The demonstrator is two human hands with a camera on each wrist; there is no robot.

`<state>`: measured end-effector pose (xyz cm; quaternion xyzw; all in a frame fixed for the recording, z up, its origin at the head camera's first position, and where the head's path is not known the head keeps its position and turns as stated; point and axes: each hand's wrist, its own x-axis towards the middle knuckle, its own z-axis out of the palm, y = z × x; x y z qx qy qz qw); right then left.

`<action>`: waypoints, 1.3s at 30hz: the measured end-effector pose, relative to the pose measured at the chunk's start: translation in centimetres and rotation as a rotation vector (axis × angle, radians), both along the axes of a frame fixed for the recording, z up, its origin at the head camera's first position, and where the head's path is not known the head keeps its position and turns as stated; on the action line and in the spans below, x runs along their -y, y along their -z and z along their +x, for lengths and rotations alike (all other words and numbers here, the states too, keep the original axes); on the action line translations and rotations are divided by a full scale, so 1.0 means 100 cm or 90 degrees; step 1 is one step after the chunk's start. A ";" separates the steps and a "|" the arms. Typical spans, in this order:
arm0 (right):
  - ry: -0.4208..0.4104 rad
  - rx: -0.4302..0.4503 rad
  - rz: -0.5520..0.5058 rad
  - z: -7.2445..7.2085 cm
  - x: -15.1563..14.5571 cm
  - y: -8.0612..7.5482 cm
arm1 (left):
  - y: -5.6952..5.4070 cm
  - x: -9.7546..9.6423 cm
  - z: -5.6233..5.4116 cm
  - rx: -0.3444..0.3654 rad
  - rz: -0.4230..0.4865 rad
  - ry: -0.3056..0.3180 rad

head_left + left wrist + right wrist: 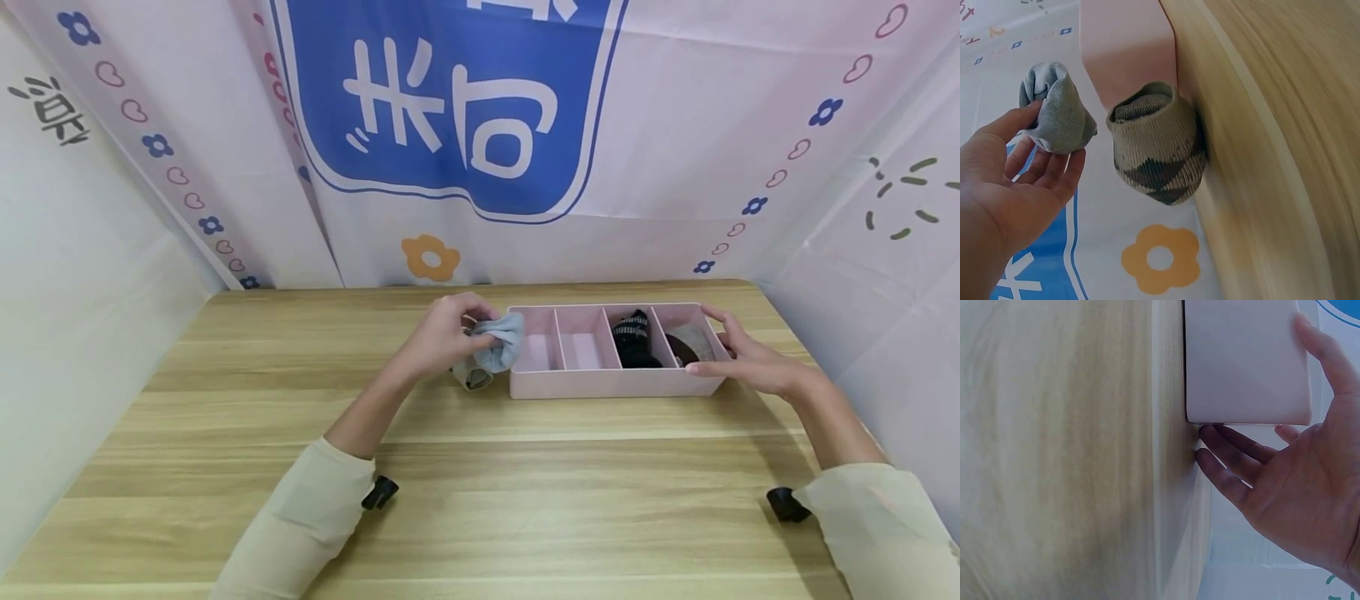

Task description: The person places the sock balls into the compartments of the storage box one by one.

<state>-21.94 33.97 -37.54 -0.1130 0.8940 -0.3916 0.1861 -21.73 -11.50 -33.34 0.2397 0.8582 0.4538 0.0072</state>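
Observation:
My left hand (438,337) pinches a rolled light blue-grey sock (500,342) between thumb and fingers. It is held up just left of a pink divided storage box (600,384). Below that sock, a beige rolled sock with a dark diamond pattern (1159,147) stands on the table beside the box's left end. At the opposite end, my right hand (757,358) grips the box, thumb over the front rim and fingers along the end wall. Black socks with white marks (633,337) fill the third compartment from the left. The rightmost one holds a grey and dark brown rolled sock (693,343).
The two left compartments show bare pink floors. The box stands near the back edge of a wooden table (480,500). Behind it hangs a printed white cloth (675,167), with pale cloth walls at both sides.

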 end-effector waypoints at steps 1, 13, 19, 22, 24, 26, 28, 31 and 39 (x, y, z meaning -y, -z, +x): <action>0.000 0.000 -0.001 0.000 0.000 0.000 | 0.000 -0.002 -0.001 -0.002 0.003 0.001; 0.001 0.003 -0.004 0.001 0.000 0.000 | 0.001 -0.026 -0.008 -0.008 0.021 0.032; 0.000 0.004 -0.010 0.001 -0.001 0.000 | 0.001 -0.039 -0.011 -0.001 0.032 0.045; 0.000 0.004 -0.011 0.000 -0.001 0.001 | 0.001 -0.046 -0.013 0.001 0.029 0.044; -0.001 0.002 -0.013 -0.001 -0.002 0.001 | 0.001 -0.050 -0.015 -0.001 0.025 0.046; -0.002 0.002 -0.012 -0.001 -0.002 0.001 | 0.001 -0.054 -0.016 -0.003 0.021 0.050; -0.002 0.001 -0.011 -0.001 -0.002 0.001 | 0.000 -0.058 -0.017 -0.002 0.018 0.054; 0.000 0.002 -0.009 0.000 -0.001 0.001 | 0.000 -0.065 -0.018 -0.001 0.014 0.055; 0.002 0.002 -0.008 0.001 -0.001 0.000 | 0.002 -0.082 -0.022 0.016 0.019 0.055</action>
